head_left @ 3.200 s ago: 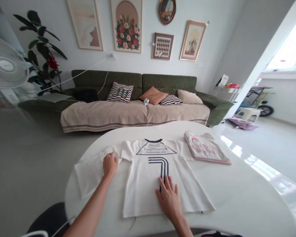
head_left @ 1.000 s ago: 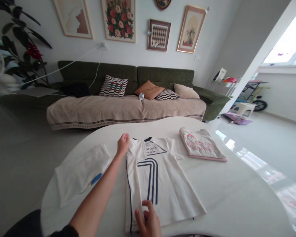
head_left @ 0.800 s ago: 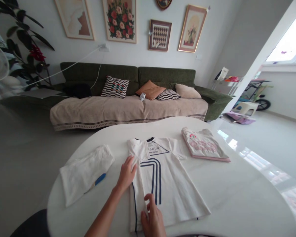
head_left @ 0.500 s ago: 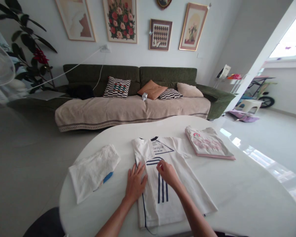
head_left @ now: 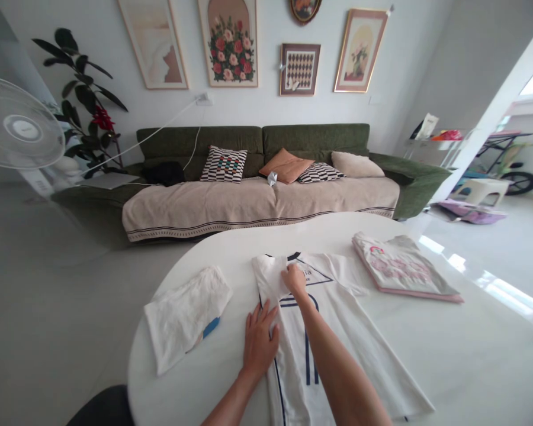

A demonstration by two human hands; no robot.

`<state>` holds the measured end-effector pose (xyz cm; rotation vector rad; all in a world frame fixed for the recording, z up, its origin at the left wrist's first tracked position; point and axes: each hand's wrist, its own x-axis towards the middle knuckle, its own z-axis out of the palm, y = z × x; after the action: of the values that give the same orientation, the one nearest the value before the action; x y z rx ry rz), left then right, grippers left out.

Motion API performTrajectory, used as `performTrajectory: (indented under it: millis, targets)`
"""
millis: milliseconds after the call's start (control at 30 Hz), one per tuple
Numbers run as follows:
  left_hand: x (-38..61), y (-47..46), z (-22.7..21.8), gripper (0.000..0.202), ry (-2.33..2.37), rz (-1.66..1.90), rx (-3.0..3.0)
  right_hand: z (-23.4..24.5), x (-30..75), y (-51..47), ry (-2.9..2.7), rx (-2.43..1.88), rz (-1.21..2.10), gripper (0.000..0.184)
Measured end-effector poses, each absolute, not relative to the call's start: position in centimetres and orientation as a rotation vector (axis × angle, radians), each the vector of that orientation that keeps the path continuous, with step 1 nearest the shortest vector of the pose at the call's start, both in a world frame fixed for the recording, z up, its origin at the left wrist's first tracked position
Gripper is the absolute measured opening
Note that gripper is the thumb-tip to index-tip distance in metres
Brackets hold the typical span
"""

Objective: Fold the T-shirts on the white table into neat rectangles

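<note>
A white T-shirt (head_left: 364, 361) with a navy number 7 lies on the white table (head_left: 479, 361), its left side folded inward along the body. My left hand (head_left: 260, 342) rests flat on that fold, fingers spread. My right hand (head_left: 294, 281) sits higher up, near the collar and the folded shoulder, its fingers bunched on the cloth. Whether they pinch it is hidden. My right forearm covers part of the 7. To the left lies a folded white garment (head_left: 186, 316) showing a blue patch, and to the right a folded pink-printed shirt (head_left: 402, 267).
The table's rounded rim curves around the garments. A black chair back (head_left: 100, 408) stands at the lower left. Farther off are an olive sofa (head_left: 266, 139) with a beige throw and cushions, and a white fan (head_left: 20, 121) at the left.
My right hand has moved up from the shirt's middle to near the collar. My left hand has moved slightly along the folded edge. The whole view has shifted, with the table appearing farther right.
</note>
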<state>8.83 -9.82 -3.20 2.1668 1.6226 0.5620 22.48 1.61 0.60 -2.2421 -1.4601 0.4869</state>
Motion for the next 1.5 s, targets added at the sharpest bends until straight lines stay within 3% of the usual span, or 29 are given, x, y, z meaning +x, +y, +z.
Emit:
performTrajectory:
  millis: [533,767,967,1267,1500]
  targets:
    - [8.9,-9.9,-3.2,0.047,1.640,0.615,2.150,-1.1,24.0,1.2,-1.486,-2.273,0.315,0.030]
    - [9.0,-10.2,-2.9,0.047,1.640,0.609,2.204,-0.1,21.7,1.5,-1.748,-2.118,0.163,0.048]
    - [9.2,-10.3,-2.9,0.050,1.658,0.580,2.237,-1.7,17.7,2.9,-2.235,-1.818,0.338,0.052]
    - [9.4,-10.2,-3.8,0.045,1.696,0.616,2.298,-2.2,16.5,7.3,-2.185,-1.909,0.475,0.062]
    - [9.5,-10.1,-3.5,0.045,1.716,0.615,2.354,0.5,18.6,2.5,-2.131,-1.746,0.520,0.048]
